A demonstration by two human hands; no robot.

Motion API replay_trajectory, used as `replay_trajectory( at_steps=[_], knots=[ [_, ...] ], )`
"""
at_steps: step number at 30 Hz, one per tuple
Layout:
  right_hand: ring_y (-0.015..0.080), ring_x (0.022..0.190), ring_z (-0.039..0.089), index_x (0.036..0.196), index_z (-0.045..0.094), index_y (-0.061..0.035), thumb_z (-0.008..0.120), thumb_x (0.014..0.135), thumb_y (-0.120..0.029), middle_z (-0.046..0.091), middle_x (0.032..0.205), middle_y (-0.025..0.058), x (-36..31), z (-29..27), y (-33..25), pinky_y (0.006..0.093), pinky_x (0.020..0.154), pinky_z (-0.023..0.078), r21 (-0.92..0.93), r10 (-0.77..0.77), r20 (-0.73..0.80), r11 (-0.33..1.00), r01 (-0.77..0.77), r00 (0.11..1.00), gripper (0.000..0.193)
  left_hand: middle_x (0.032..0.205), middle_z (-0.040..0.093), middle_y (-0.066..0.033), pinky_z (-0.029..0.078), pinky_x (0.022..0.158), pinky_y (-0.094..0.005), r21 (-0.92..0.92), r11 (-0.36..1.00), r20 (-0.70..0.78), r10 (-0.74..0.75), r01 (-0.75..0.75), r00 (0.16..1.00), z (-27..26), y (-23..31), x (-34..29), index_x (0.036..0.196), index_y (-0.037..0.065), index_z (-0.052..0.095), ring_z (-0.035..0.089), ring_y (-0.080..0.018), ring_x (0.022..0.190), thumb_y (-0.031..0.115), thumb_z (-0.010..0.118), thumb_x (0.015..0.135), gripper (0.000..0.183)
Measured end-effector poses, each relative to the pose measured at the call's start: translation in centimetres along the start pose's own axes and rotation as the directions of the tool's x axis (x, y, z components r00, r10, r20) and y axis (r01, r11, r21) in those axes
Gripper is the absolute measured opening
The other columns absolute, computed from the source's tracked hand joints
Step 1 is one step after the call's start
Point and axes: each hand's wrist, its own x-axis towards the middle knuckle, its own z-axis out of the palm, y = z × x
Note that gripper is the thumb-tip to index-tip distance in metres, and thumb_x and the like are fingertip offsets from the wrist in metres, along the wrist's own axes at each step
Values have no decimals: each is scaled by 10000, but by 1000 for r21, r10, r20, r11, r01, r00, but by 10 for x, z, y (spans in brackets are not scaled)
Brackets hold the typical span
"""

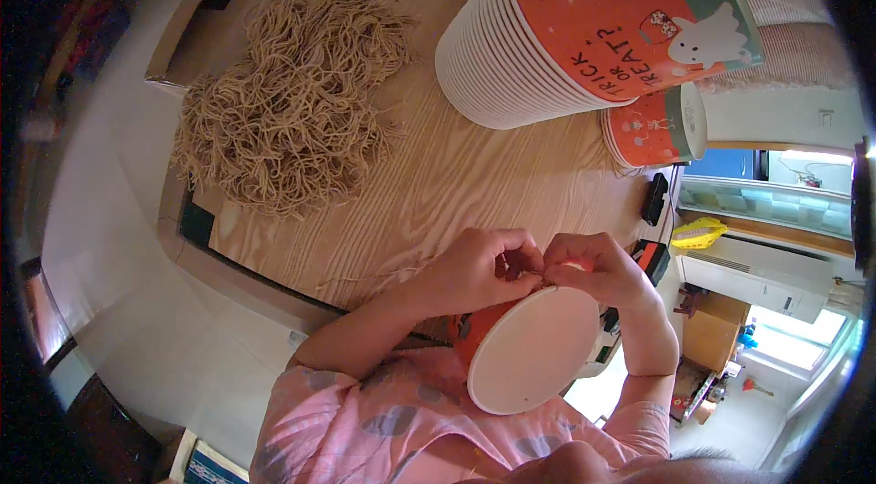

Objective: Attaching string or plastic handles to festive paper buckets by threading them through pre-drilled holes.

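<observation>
Nearest, a pink shirt (319,420) is seen. A tilted bucket (534,352) is placed between shirt and fingers, its white end shown, its rim just below the fingertips. Thumbs and fingers of left hand (493,267) and right hand (598,270) are pressed together there; what is pinched cannot be told. Beyond the edge of the table (456,192), bare wood is left open before heaped string (301,92) and stacked buckets (602,19).
</observation>
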Motion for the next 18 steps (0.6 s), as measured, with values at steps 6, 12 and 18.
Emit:
replay_trajectory(
  at_steps=[6,12,18],
  knots=[
    [98,823,561,901,592,2,608,843,-100,599,826,26,-1,-4,-1,234,741,451,-42,-41,-5,998,41,999,119,753,643,-40,479,624,-230,-64,997,-3,-36,35,999,-3,-1,1,870,20,608,591,-78,699,99,660,758,146],
    [96,805,567,896,594,-16,622,833,-107,601,830,22,4,1,-9,239,738,456,42,59,-18,997,-58,998,115,751,637,-34,473,620,-231,-68,997,-8,-45,45,999,-8,1,2,858,22,606,585,-77,687,90,661,756,134],
    [96,791,569,879,572,20,591,810,-7,599,814,39,8,2,-12,224,708,461,103,83,-8,991,-82,996,76,776,636,-12,446,594,-216,-9,999,-10,-34,34,999,-9,-2,4,909,38,593,582,-65,706,74,660,755,172]
  ],
)
